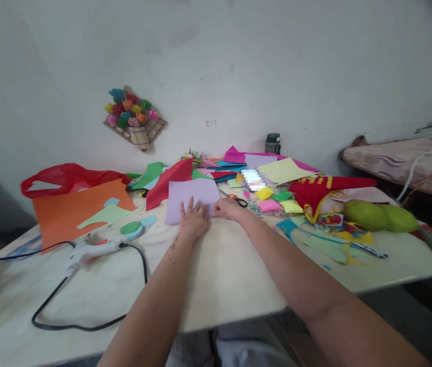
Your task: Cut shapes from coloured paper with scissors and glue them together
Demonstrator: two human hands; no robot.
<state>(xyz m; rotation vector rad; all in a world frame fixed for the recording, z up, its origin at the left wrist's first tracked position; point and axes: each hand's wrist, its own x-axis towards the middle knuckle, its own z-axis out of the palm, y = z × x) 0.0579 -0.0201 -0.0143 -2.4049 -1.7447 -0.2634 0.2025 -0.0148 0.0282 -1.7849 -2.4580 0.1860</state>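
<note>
A sheet of light purple paper [189, 189] lies on the table in front of me. My left hand [194, 220] rests flat on its lower part with the fingers spread. At the sheet's lower right edge, my right hand [226, 209] is closed, the fingers curled in. Whatever those fingers may grip is hidden. Just beyond the right hand are scissors [242, 202] with dark handles, partly covered by it. A red sheet [170, 184] stands folded up behind the purple one on the left.
A white glue gun [91, 251] with a black cord lies left, near an orange sheet [74, 211] and green and blue paper circles [132, 229]. To the right are small coloured packets [270, 205], paper scraps, a red and yellow cloth [317, 196], a green fruit [369, 214] and a cutter [371, 250].
</note>
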